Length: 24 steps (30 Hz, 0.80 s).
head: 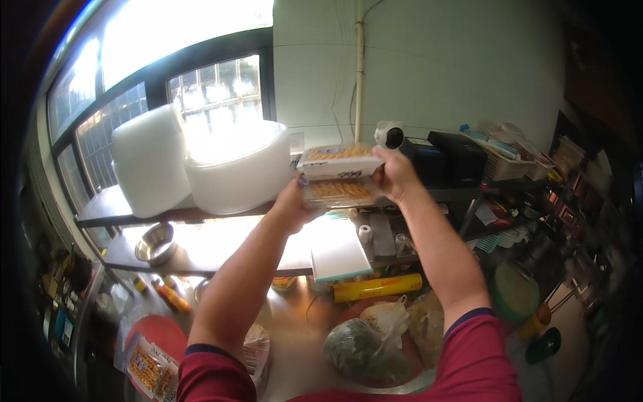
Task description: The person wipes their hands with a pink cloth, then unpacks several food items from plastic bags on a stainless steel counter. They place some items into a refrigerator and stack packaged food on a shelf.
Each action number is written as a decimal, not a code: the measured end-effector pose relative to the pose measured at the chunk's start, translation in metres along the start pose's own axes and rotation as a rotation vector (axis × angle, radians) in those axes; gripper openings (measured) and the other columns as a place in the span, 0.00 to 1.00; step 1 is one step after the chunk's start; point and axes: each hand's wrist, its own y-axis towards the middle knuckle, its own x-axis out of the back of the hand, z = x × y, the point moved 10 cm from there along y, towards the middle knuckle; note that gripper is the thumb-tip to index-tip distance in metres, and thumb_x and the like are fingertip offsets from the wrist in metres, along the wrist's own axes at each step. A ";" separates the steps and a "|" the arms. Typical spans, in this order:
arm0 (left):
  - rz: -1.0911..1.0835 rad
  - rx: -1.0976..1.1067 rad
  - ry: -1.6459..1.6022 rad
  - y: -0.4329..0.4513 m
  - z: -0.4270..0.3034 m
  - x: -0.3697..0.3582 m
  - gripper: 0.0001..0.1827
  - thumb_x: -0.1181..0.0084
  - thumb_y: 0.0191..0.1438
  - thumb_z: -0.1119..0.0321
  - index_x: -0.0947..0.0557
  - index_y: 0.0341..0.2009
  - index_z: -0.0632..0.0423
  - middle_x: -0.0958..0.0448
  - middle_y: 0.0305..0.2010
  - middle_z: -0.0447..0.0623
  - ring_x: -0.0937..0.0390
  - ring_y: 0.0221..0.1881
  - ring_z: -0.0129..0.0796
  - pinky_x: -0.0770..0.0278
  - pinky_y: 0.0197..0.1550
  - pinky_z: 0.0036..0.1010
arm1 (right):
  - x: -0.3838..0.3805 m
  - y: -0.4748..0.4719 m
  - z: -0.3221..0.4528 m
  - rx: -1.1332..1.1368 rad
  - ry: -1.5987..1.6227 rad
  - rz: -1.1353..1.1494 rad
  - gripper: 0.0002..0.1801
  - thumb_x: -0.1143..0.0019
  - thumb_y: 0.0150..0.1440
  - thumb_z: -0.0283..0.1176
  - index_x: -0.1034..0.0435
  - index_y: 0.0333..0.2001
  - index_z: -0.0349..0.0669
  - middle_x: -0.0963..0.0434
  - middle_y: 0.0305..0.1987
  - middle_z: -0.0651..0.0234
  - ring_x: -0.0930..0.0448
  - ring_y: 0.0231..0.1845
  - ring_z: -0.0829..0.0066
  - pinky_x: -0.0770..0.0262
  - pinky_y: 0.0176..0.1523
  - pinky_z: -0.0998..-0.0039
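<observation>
Both my hands are raised at the upper steel shelf, holding two stacked packs of brown twisted snacks between them. The upper pack is a white tray under clear film, with dark writing on its side. Below it, the lower pack shows its snacks through a clear cover. My left hand grips the left end of the stack, and my right hand grips the right end. Most of my fingers are hidden by the packs. Close to the left hand stands a bundle of white round containers.
A white camera and black boxes stand right of the packs. Beneath are a steel bowl, a white board and a yellow roll. Bagged greens lie below; more snack packs rest on a red stool.
</observation>
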 end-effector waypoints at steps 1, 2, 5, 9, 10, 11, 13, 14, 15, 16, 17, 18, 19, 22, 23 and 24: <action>-0.051 0.034 -0.020 0.008 -0.001 0.006 0.35 0.62 0.69 0.40 0.39 0.68 0.54 0.34 0.64 0.62 0.28 0.60 0.54 0.21 0.60 0.44 | 0.009 -0.003 -0.015 -0.025 0.007 -0.068 0.10 0.44 0.63 0.35 0.31 0.35 0.41 0.32 0.21 0.69 0.32 0.15 0.75 0.35 0.18 0.74; -0.102 0.068 -0.039 0.015 -0.002 0.014 0.37 0.63 0.68 0.38 0.40 0.68 0.54 0.34 0.64 0.63 0.27 0.60 0.54 0.21 0.60 0.44 | 0.015 -0.002 -0.022 -0.049 0.036 -0.067 0.10 0.42 0.62 0.36 0.31 0.34 0.42 0.33 0.22 0.69 0.32 0.16 0.75 0.37 0.18 0.74; -0.140 -0.019 0.179 0.019 -0.020 0.018 0.46 0.65 0.65 0.31 0.42 0.69 0.61 0.37 0.65 0.68 0.30 0.62 0.55 0.25 0.62 0.42 | 0.031 0.010 -0.011 0.006 -0.120 -0.102 0.11 0.43 0.62 0.36 0.31 0.35 0.41 0.34 0.20 0.70 0.33 0.14 0.77 0.40 0.17 0.73; -0.148 -0.328 0.995 0.000 -0.040 0.007 0.53 0.43 0.60 0.40 0.49 0.71 0.69 0.38 0.66 0.71 0.35 0.67 0.58 0.32 0.67 0.41 | 0.030 0.006 -0.007 0.025 -0.295 -0.074 0.13 0.42 0.61 0.37 0.31 0.32 0.38 0.30 0.20 0.68 0.34 0.13 0.77 0.42 0.16 0.73; -0.183 -0.446 1.280 -0.010 -0.042 0.001 0.56 0.37 0.58 0.44 0.52 0.71 0.71 0.38 0.66 0.72 0.36 0.68 0.59 0.34 0.68 0.41 | 0.026 0.004 -0.007 0.050 -0.311 -0.069 0.12 0.42 0.60 0.35 0.31 0.31 0.37 0.29 0.21 0.66 0.34 0.13 0.78 0.42 0.16 0.74; -0.204 -0.494 1.256 -0.016 -0.042 0.001 0.58 0.34 0.55 0.47 0.54 0.72 0.71 0.38 0.67 0.72 0.37 0.69 0.59 0.34 0.68 0.41 | 0.020 0.004 -0.008 0.037 -0.281 -0.036 0.12 0.42 0.60 0.35 0.30 0.31 0.37 0.28 0.21 0.66 0.34 0.13 0.78 0.42 0.15 0.74; -0.242 -0.588 1.204 -0.026 -0.044 -0.001 0.63 0.27 0.50 0.55 0.58 0.72 0.71 0.39 0.68 0.73 0.39 0.70 0.59 0.36 0.69 0.41 | 0.011 0.002 -0.010 0.009 -0.224 0.030 0.11 0.42 0.60 0.34 0.30 0.31 0.37 0.28 0.21 0.67 0.34 0.13 0.78 0.42 0.15 0.74; -0.288 -0.611 1.133 -0.021 -0.045 0.002 0.63 0.27 0.50 0.56 0.58 0.72 0.71 0.38 0.68 0.72 0.36 0.69 0.58 0.34 0.68 0.39 | 0.009 0.001 -0.009 0.007 -0.209 0.047 0.11 0.42 0.60 0.33 0.30 0.31 0.37 0.28 0.21 0.67 0.33 0.13 0.78 0.42 0.16 0.74; -0.305 -0.604 1.109 -0.017 -0.043 0.000 0.63 0.27 0.49 0.57 0.59 0.73 0.70 0.37 0.68 0.72 0.34 0.68 0.57 0.33 0.67 0.39 | 0.006 0.000 -0.007 0.005 -0.200 0.063 0.11 0.42 0.59 0.33 0.30 0.31 0.37 0.28 0.22 0.67 0.33 0.13 0.78 0.42 0.16 0.74; -0.320 -0.596 1.085 -0.012 -0.041 -0.003 0.63 0.26 0.49 0.57 0.59 0.73 0.69 0.35 0.67 0.71 0.33 0.67 0.57 0.32 0.66 0.38 | 0.006 0.001 -0.006 0.002 -0.192 0.078 0.11 0.42 0.59 0.33 0.30 0.31 0.37 0.27 0.22 0.67 0.33 0.14 0.78 0.42 0.16 0.74; -0.334 -0.588 1.060 -0.007 -0.039 -0.007 0.64 0.26 0.48 0.58 0.59 0.73 0.69 0.34 0.66 0.70 0.31 0.66 0.56 0.31 0.66 0.38 | 0.011 0.003 -0.006 -0.011 -0.182 0.070 0.11 0.41 0.59 0.33 0.30 0.31 0.37 0.27 0.22 0.68 0.32 0.14 0.78 0.41 0.16 0.75; -0.333 -0.582 1.021 -0.005 -0.040 -0.012 0.63 0.26 0.48 0.59 0.59 0.73 0.67 0.33 0.66 0.70 0.29 0.65 0.56 0.30 0.65 0.38 | 0.015 0.006 -0.003 -0.020 -0.173 0.068 0.11 0.41 0.59 0.33 0.30 0.31 0.37 0.27 0.22 0.68 0.32 0.14 0.78 0.40 0.17 0.75; -0.332 -0.577 0.981 -0.003 -0.042 -0.017 0.63 0.25 0.48 0.59 0.58 0.73 0.66 0.32 0.65 0.70 0.28 0.64 0.55 0.29 0.64 0.37 | 0.018 0.008 -0.002 -0.030 -0.164 0.065 0.10 0.41 0.59 0.33 0.30 0.31 0.38 0.27 0.22 0.68 0.31 0.15 0.78 0.40 0.17 0.75; -0.323 -0.625 1.011 0.007 -0.046 -0.022 0.63 0.25 0.47 0.60 0.57 0.74 0.62 0.32 0.65 0.70 0.26 0.62 0.54 0.27 0.63 0.37 | 0.040 0.015 0.005 0.086 -0.439 -0.098 0.14 0.40 0.61 0.39 0.30 0.33 0.39 0.27 0.22 0.69 0.31 0.17 0.79 0.38 0.19 0.75; -0.319 -0.653 1.046 0.009 -0.048 -0.021 0.63 0.25 0.47 0.60 0.57 0.74 0.60 0.32 0.66 0.71 0.25 0.62 0.53 0.27 0.62 0.37 | 0.043 0.014 0.008 0.163 -0.441 -0.143 0.16 0.40 0.62 0.42 0.31 0.33 0.40 0.27 0.23 0.70 0.30 0.18 0.80 0.38 0.20 0.75; -0.310 -0.640 1.054 0.012 -0.046 -0.018 0.62 0.25 0.47 0.60 0.56 0.74 0.59 0.32 0.66 0.71 0.24 0.61 0.53 0.25 0.60 0.37 | 0.043 0.009 0.006 0.233 -0.440 -0.192 0.18 0.41 0.62 0.45 0.31 0.34 0.40 0.28 0.23 0.70 0.30 0.19 0.80 0.38 0.20 0.75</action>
